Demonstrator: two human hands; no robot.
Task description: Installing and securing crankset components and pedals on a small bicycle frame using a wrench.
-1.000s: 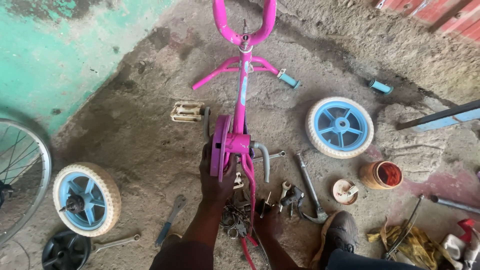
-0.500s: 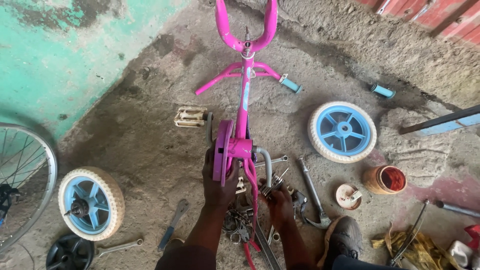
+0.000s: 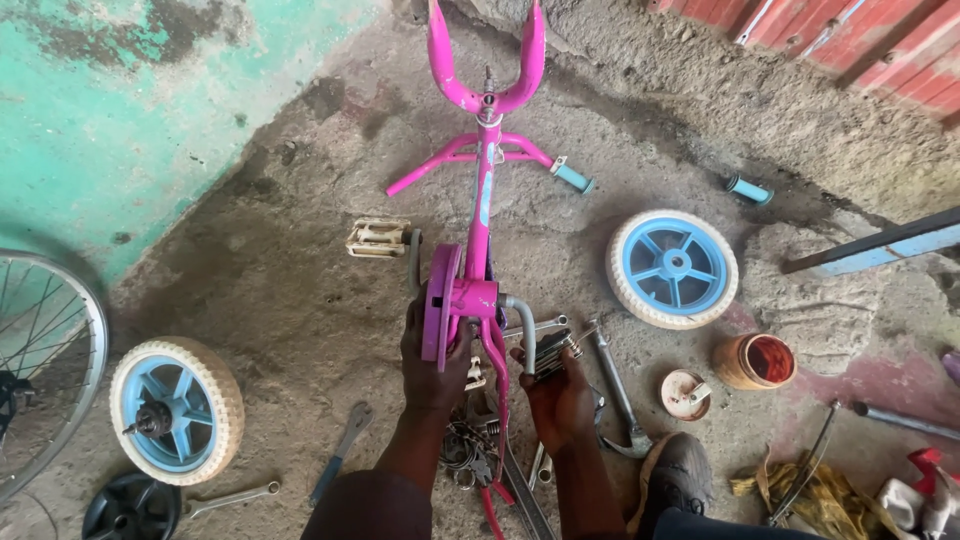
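A small pink bicycle frame (image 3: 484, 190) lies upside down on the dirt floor, its fork pointing away from me. My left hand (image 3: 432, 352) grips the pink chain guard and bottom bracket area (image 3: 447, 300). My right hand (image 3: 556, 385) holds a bundle of metal tools (image 3: 552, 349) just right of the grey crank arm (image 3: 524, 320). A beige pedal (image 3: 378, 238) sticks out on the frame's left side. More loose tools and a chain lie under my wrists.
Two blue-and-cream wheels lie apart, one at the left (image 3: 175, 410), one at the right (image 3: 672, 268). A spoked wheel (image 3: 40, 360), wrenches (image 3: 340, 465), a long spanner (image 3: 612, 380), an orange grease pot (image 3: 755, 362), its lid (image 3: 686, 394), my shoe (image 3: 680, 475).
My right hand came up from the tool pile with a bundle of tools and now sits beside the crank. The left hand stays on the chain guard; the view moved closer.
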